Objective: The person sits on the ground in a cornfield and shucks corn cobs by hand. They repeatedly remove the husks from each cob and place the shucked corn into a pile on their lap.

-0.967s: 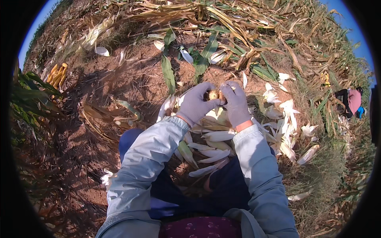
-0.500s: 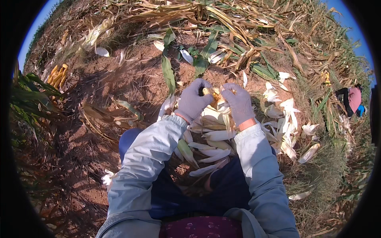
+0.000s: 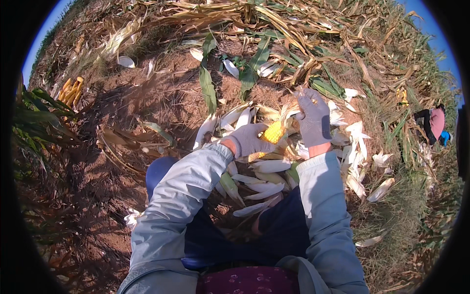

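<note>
Grip wrapped: left hand (image 3: 249, 140), 1 corn ear (image 3: 273, 132) | right hand (image 3: 315, 119) pinching its husk (image 3: 289, 111)

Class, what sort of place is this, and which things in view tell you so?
Most likely a corn field at harvest: dry stalks lie about, pale husks are strewn over reddish soil, and the left hand holds a yellow corn cob.

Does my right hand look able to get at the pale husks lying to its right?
Probably yes: the pale husks lie close by the right hand, with nothing visible in between, though that hand seems busy with dry husk at the yellow corn ear in the left hand.
</note>
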A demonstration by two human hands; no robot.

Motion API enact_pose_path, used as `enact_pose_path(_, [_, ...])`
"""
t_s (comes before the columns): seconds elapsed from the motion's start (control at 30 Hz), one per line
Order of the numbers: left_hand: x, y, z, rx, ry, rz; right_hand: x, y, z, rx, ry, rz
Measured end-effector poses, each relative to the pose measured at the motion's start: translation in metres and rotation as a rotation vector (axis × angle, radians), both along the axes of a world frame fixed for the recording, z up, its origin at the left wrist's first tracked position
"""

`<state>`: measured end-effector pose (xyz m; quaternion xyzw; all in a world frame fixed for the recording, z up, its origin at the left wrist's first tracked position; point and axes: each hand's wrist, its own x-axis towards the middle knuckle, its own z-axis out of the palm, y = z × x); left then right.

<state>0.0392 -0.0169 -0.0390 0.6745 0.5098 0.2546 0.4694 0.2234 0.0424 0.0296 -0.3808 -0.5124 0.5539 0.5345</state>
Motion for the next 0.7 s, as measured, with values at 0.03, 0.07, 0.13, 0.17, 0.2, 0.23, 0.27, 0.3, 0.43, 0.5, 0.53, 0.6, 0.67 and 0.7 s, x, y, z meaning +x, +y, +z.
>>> enact_pose_path(0.03, [-0.002,0.0,0.007,0.033,0.121,0.032,0.012,0.006,-0.002,0.002,0.023,-0.078])
enact_pose_path(0.07, [-0.005,-0.002,0.017,0.067,0.242,0.064,0.023,0.012,-0.004,0.005,0.045,-0.152])
enact_pose_path(0.13, [-0.01,-0.006,0.045,0.137,0.391,0.111,0.038,0.021,-0.013,-0.048,0.106,-0.265])
enact_pose_path(0.17, [-0.017,0.001,0.024,0.249,0.373,0.118,0.044,0.024,-0.017,-0.061,0.136,-0.31])
enact_pose_path(0.2, [-0.013,-0.002,0.034,0.168,0.426,0.134,0.048,0.028,-0.021,-0.052,0.151,-0.328])
enact_pose_path(0.23, [-0.01,-0.005,0.044,0.087,0.479,0.151,0.052,0.031,-0.024,-0.042,0.165,-0.345])
enact_pose_path(0.27, [-0.006,-0.005,0.04,0.081,0.466,0.163,0.059,0.037,-0.024,-0.134,0.318,-0.393])
enact_pose_path(0.3, [-0.007,-0.007,0.036,0.073,0.466,0.186,0.067,0.042,-0.026,-0.133,0.311,-0.431])
enact_pose_path(0.43, [-0.021,-0.004,0.038,-0.127,0.388,0.323,0.11,0.054,-0.023,-0.051,0.167,-0.62])
enact_pose_path(0.5, [-0.033,0.001,0.016,-0.116,0.258,0.324,0.135,0.058,-0.025,0.149,-0.244,-0.664])
enact_pose_path(0.53, [-0.039,0.002,0.001,-0.084,0.142,0.287,0.152,0.063,-0.034,0.313,-0.588,-0.647])
enact_pose_path(0.6, [-0.042,0.003,0.004,0.162,0.163,0.111,0.159,0.058,-0.04,0.371,-1.054,-0.602])
enact_pose_path(0.67, [-0.029,0.001,0.011,-0.252,-0.434,0.369,0.155,0.052,-0.034,0.095,-1.156,-0.475])
enact_pose_path(0.7, [-0.02,0.0,0.018,-0.459,-0.736,0.486,0.155,0.054,-0.028,-0.075,-1.126,-0.379])
